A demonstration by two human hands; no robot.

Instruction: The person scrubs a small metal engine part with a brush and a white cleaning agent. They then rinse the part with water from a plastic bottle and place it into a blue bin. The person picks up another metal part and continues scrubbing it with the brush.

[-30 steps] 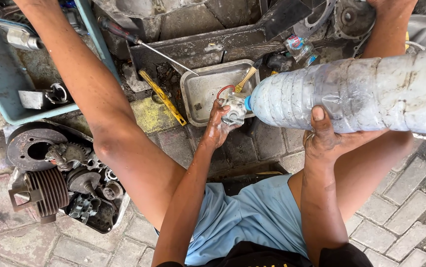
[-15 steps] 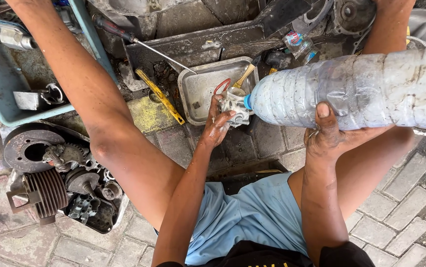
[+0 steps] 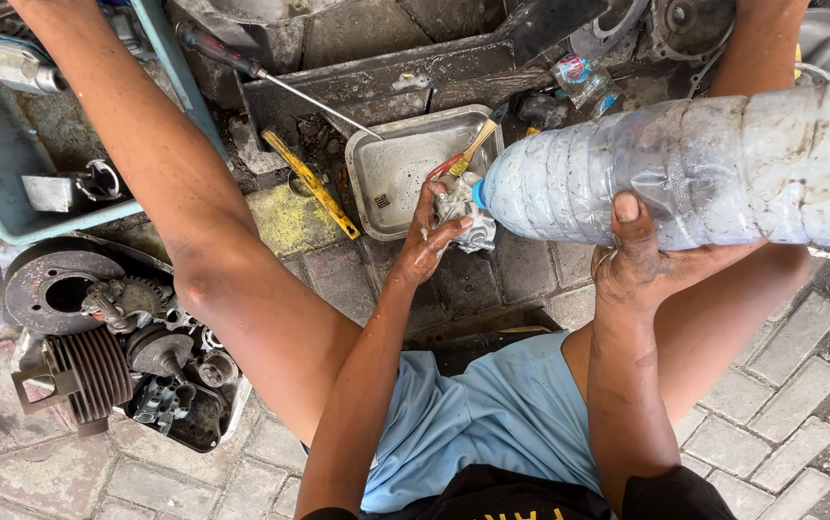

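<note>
From where I watch, my right hand (image 3: 651,265) is wrapped under and around a large, cloudy clear-plastic bottle (image 3: 685,169), thumb up over its flank, holding it tipped nearly level so its blue-ringed mouth points left. That tilt puts the mouth right against the small grey cast-metal engine part (image 3: 461,210) that my left hand (image 3: 431,241) grips from below, fingers curled about it. I judge the part is held there, just beside the near rim of the shallow square metal tray (image 3: 391,164), so that whatever runs off it falls close to the tray rather than into my lap; I cannot see any liquid in the gap itself.

A brush with a pale wooden handle (image 3: 473,146) leans in the tray's right corner, with a red-handled tool just beside it, both within easy reach of the left hand. A yellow flat bar (image 3: 311,183) lies slantwise on the paving to the tray's left, and a long screwdriver with a dark red handle (image 3: 241,62) rests across the dark metal beyond it.

Well apart to my left, a dark finned cylinder (image 3: 92,366), a round rusty disc (image 3: 53,284) and small gears sit heaped in a low container, kept out of the wet area. A pale blue box edge (image 3: 159,58) runs behind my left knee.
</note>
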